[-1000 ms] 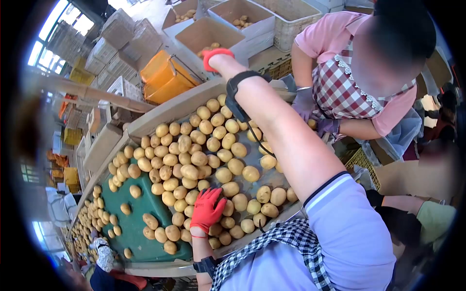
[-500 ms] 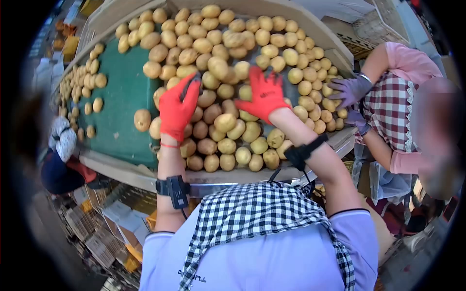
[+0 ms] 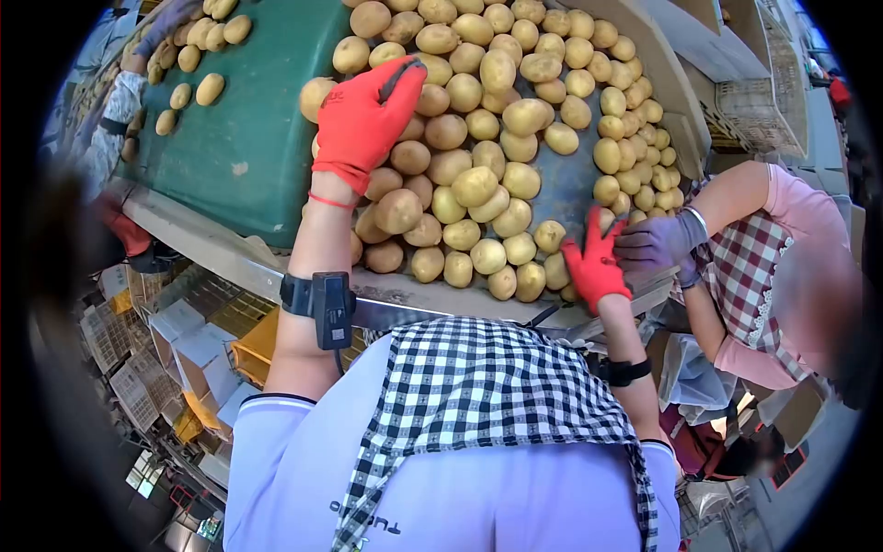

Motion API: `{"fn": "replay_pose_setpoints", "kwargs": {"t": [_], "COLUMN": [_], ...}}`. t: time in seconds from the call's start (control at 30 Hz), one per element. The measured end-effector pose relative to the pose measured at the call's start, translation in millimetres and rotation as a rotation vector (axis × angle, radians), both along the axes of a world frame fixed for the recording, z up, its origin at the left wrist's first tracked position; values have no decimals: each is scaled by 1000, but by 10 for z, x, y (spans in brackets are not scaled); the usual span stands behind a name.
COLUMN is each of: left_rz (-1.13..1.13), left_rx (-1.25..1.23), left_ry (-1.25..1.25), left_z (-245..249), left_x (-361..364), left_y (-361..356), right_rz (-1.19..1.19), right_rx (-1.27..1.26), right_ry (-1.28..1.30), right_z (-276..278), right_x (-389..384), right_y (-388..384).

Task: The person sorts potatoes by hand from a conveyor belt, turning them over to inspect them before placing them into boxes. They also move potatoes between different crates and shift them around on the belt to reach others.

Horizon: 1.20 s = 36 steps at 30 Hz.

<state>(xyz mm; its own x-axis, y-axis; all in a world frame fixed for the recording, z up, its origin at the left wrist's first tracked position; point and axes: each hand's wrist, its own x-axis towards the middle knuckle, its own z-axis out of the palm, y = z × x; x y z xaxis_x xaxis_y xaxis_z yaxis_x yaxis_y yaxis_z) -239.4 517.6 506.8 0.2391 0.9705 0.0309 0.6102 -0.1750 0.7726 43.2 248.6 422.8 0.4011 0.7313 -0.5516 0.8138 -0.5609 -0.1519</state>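
Many yellow-brown potatoes (image 3: 474,187) lie across the sorting table (image 3: 561,179). My left hand (image 3: 368,120), in a red glove with dark fingertips, is over the left edge of the pile with its fingers curled together; whatever it may hold is hidden. Near the table's front right edge, my right hand (image 3: 596,262) wears a red glove too. Its fingers are apart, beside the front potatoes and close to a co-worker's purple-gloved hand (image 3: 648,244).
A green belt (image 3: 230,138) with scattered potatoes runs along the left. Another person's patterned sleeve (image 3: 120,110) reaches in there. The co-worker in a checked apron (image 3: 745,267) stands at right. Crates (image 3: 133,396) and an open carton (image 3: 198,363) are below left.
My right hand has moved from the middle of the pile to the front right edge. My left hand's fingers have drawn together. The view has shifted, and a bare patch of table shows mid-right.
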Motion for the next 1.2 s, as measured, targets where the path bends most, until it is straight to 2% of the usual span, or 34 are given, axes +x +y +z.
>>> {"fn": "replay_pose_setpoints", "kwargs": {"t": [0.03,0.07,0.13,0.2,0.27,0.3,0.33,0.4,0.43,0.47,0.53,0.57,0.73,0.8,0.83,0.97,1.03,1.07,1.13,1.17,1.2], "left_rz": [9,16,21,24,25,23,20,18,4,-11,-40,-69,-53,-40,-61,-148,-188,-196,-351,-361,-363], "left_rx": [-7,-11,-37,-63,-49,-52,-79,-104,-69,-49,-66,-81,2,-24,-12,-49,-51,-40,58,-5,-7], "left_ry": [-42,-83,-75,-69,-44,-46,-31,-15,-34,-52,-21,9,37,32,51,86,97,101,354,340,332], "left_z": [-12,-16,-30,-24,-30,-23,-27,-47,-61,-77,-27,-3,11,46,50,-18,2,-16,-85,-33,41], "left_x": [-14,-17,-29,-33,-32,-45,-49,-47,-17,-21,15,29,-63,-30,2,92,121,106,62,93,127], "left_y": [7,12,22,29,29,39,48,60,8,5,-6,-24,-23,-34,-46,-96,-121,-106,-130,-156,-171], "right_rz": [-6,-7,167,195,381,383,381,484,527,526,952,949,951,384,310,323,469,487,604,605,581], "right_rx": [39,34,30,41,246,343,338,438,505,506,650,502,452,627,714,679,586,458,350,346,236], "right_ry": [103,103,122,70,44,131,131,288,392,392,426,366,219,97,103,168,13,147,75,71,89], "right_z": [123,189,302,488,546,564,566,565,597,629,660,575,302,165,131,275,195,248,414,435,443], "right_x": [-93,-144,-235,-347,-400,-456,-510,-631,-671,-715,-758,-721,4,135,117,-459,-702,-680,-580,-479,-353], "right_y": [74,131,216,325,396,432,458,534,583,652,751,750,951,951,1010,1209,1080,1017,802,704,606]}}
